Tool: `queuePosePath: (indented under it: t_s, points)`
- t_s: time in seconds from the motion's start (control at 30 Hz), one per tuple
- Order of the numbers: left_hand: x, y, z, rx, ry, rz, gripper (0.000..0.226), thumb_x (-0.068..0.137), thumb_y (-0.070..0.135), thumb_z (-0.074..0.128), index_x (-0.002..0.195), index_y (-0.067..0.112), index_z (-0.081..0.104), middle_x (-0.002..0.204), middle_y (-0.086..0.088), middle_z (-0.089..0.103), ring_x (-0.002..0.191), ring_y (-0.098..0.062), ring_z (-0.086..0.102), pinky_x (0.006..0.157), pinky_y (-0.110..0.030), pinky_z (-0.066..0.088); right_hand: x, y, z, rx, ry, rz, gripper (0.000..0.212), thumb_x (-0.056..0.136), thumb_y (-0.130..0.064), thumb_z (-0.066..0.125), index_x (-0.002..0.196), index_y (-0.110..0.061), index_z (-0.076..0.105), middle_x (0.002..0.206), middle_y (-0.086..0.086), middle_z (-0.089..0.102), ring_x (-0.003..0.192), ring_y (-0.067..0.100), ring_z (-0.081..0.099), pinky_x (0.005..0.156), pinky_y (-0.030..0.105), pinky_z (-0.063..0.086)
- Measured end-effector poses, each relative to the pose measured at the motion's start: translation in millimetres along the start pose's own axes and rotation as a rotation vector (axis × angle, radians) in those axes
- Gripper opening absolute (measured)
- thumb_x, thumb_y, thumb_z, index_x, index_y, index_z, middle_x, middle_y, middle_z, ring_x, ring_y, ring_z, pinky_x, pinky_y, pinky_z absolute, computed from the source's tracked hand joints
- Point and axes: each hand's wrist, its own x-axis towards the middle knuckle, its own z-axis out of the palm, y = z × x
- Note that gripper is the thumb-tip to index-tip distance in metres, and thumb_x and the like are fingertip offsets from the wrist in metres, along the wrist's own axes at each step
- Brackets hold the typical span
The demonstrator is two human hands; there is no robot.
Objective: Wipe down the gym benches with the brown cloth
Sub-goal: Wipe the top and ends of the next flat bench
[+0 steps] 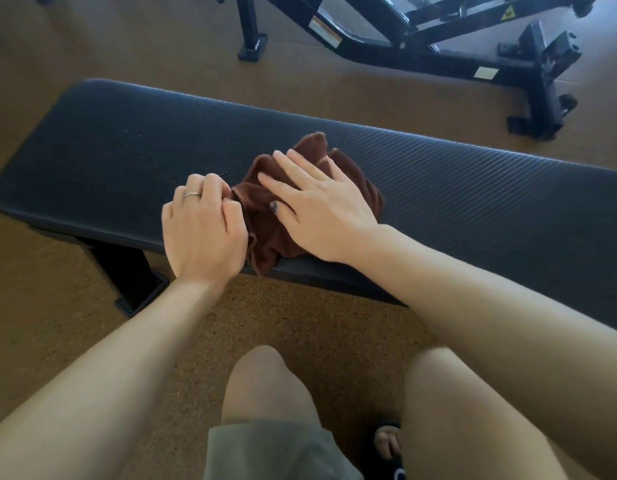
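The crumpled brown terry cloth (pixel 265 216) sits mid-way on the long black padded bench (pixel 473 188) (near edge), right hand (pixel 321 209) flat, fingers spread, left hand (pixel 205 230) pinching its edge; gathering it, I'd say, before wiping.

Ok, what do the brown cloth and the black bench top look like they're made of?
The crumpled brown cloth looks like soft terry or microfibre: fuzzy matte nap, limp folds. The long black bench pad looks like vinyl or faux leather over padding: fine diagonal ribbing, slight sheen, rounded edges. Neither is certain by sight alone.

Gym: padded bench (pixel 438 174), exercise machine (pixel 421 39)
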Motion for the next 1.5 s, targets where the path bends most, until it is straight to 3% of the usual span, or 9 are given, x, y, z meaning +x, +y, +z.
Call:
queuePosePath:
  t_s: [0.17,0.3,0.5,0.73,0.83,1.23,1.5]
  points:
    - [0.0,2.7,-0.5,-0.007,0.019,-0.02,0.024,0.094,0.022,0.031,0.09,0.013,0.054,0.095,-0.003,0.055,0.085,-0.027,0.052,0.08,-0.046,0.042,-54.6,-2.5,4.8,0.017,-0.037,-0.159,0.055,0.109,-0.046,0.024,0.162,-0.034,0.032,0.173,-0.001,0.02,0.161,0.022,0.012,0.13,0.052,0.008]
    - [2.5,4.0,0.5,0.008,0.041,-0.041,0.02,0.093,0.021,0.032,0.089,0.014,0.051,0.094,-0.002,0.053,0.083,-0.027,0.05,0.079,-0.046,0.04,0.7,7.8,-3.8,0.045,-0.047,-0.258,0.052,0.109,-0.044,0.025,0.159,-0.036,0.038,0.171,-0.005,0.026,0.16,0.019,0.018,0.128,0.047,0.007]
    - [2.5,4.2,0.7,0.046,0.029,-0.055,0.009,0.09,0.018,0.038,0.084,0.014,0.043,0.087,-0.003,0.047,0.078,-0.025,0.044,0.073,-0.047,0.039,120.5,4.9,-2.4,0.052,-0.017,-0.131,0.051,0.111,-0.042,0.025,0.16,-0.035,0.037,0.172,-0.001,0.022,0.16,0.02,0.014,0.128,0.052,0.012]
    - [1.6,10.0,-4.3,0.038,-0.011,-0.08,0.012,0.087,0.02,0.036,0.085,0.013,0.046,0.09,-0.004,0.05,0.082,-0.028,0.046,0.075,-0.047,0.04,23.4,86.3,-9.6,0.078,0.075,0.026,0.05,0.11,-0.041,0.032,0.16,-0.035,0.038,0.173,-0.002,0.022,0.16,0.018,0.015,0.127,0.05,0.016]
    - [2.7,11.5,-4.9,0.048,-0.023,-0.092,0.008,0.087,0.019,0.038,0.084,0.015,0.044,0.09,-0.001,0.048,0.08,-0.026,0.045,0.074,-0.043,0.038,-14.0,113.7,-18.7,0.058,0.039,0.078,0.051,0.11,-0.041,0.035,0.16,-0.034,0.037,0.173,-0.002,0.021,0.16,0.018,0.013,0.126,0.053,0.017]
    - [3.6,9.8,-3.2,0.046,0.007,-0.094,0.007,0.09,0.016,0.045,0.084,0.015,0.046,0.088,0.002,0.047,0.078,-0.02,0.043,0.072,-0.038,0.034,128.5,63.0,-18.8,0.076,-0.061,-0.012,0.054,0.111,-0.043,0.022,0.163,-0.033,0.028,0.172,0.002,0.023,0.159,0.021,0.017,0.126,0.049,0.018]
    - [3.5,5.2,-6.4,-0.002,-0.007,-0.067,0.013,0.095,0.021,0.042,0.086,0.018,0.05,0.091,0.004,0.05,0.08,-0.02,0.048,0.074,-0.043,0.043,32.3,67.5,-22.0,-0.005,-0.064,-0.005,0.054,0.111,-0.043,0.028,0.164,-0.035,0.024,0.175,-0.001,0.009,0.161,0.017,0.004,0.127,0.047,0.012]
